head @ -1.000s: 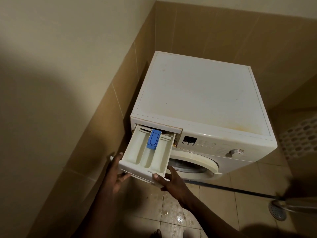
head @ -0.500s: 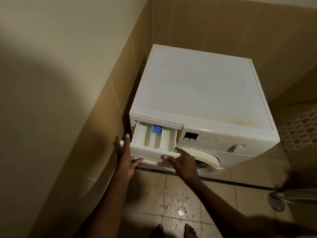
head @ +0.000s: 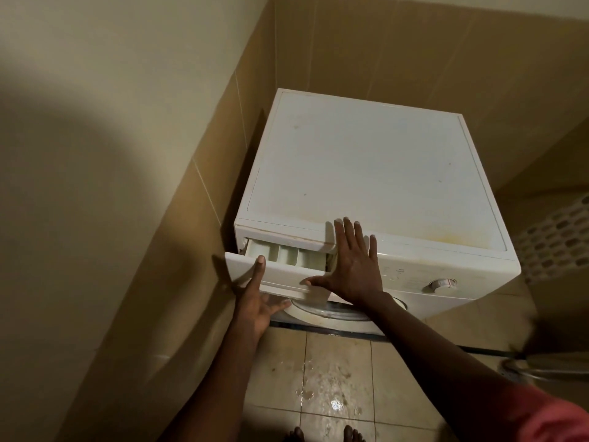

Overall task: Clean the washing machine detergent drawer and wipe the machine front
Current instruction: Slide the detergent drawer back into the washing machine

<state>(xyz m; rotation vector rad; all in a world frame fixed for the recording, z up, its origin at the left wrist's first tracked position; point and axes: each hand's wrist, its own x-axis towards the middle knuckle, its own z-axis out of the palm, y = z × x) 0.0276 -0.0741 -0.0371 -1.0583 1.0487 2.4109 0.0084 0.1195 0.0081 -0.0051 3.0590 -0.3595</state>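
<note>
Head view: tiled corner, wet floor tiles. White washing machine against the walls. Detergent drawer at its upper left front, partly out. Left hand cups drawer's left front, grip loose, thumb on top. Right hand flat, fingers spread, thumb against drawer front.

Washing machine on wet tiled floor

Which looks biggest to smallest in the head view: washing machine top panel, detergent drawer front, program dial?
1. Washing machine top panel, by far the largest.
2. Detergent drawer front, partly covered by the hands.
3. Program dial, smallest.
The drawer sits nearer the camera, but the gaps are wide enough to rank.
</note>
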